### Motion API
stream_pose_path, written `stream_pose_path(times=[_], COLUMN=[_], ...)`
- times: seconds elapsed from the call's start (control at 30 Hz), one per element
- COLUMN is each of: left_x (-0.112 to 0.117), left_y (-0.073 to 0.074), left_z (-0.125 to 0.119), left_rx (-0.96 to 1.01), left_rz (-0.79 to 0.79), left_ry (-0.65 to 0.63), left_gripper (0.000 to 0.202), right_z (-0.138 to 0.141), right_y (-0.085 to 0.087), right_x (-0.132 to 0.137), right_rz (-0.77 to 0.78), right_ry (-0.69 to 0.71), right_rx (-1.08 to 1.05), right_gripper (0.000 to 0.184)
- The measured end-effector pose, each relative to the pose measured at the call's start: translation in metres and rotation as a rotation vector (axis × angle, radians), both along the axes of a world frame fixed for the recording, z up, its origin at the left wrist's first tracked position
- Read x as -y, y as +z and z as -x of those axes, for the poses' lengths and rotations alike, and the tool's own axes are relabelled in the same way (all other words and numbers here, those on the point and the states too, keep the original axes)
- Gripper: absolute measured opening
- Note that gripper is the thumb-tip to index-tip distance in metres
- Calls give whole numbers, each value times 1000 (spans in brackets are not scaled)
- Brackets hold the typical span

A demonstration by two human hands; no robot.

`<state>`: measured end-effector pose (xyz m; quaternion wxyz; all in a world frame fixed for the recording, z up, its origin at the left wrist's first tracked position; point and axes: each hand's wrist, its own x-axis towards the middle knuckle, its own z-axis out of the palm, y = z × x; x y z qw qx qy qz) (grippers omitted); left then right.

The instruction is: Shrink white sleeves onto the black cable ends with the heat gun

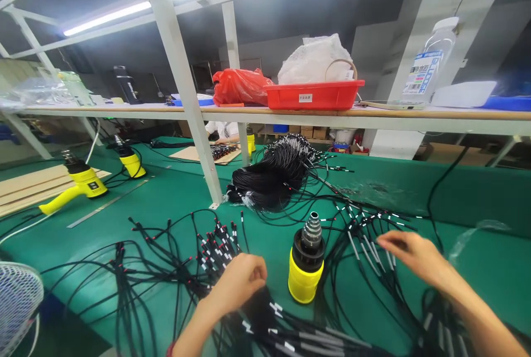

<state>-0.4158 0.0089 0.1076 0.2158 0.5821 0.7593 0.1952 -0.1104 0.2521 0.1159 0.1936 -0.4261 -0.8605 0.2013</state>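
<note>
The left hand [236,282] is curled shut over loose black cables [166,285] on the green counter [477,260]; the right hand [417,255] is open just above white-marked cable ends [367,243]; a gathered cable heap [269,177] lies far off; many strands remain spread near, around an upright yellow heat gun [306,282].

Ceiling tube lights [108,18] shine brightly (edges bow), corners perhaps slightly soft.

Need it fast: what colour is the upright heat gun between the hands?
Yellow body, black collar: the heat gun, best seen in the head view.
</note>
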Motion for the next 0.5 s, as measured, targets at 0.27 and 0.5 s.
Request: stream_pose_path(times=[0.27, 0.5], left_x=[0, -5], left_y=[-45, -73], left_z=[-9, -19], left_rx=[-70, -64], left_rz=[124, 132], left_ry=[-100, -175], left_gripper=[24, 12], right_z=[47, 63], right_y=[-63, -104], right_x=[103, 127], right_rz=[249, 200], right_ry=[351, 363], right_rx=[150, 163], right_gripper=[14, 12])
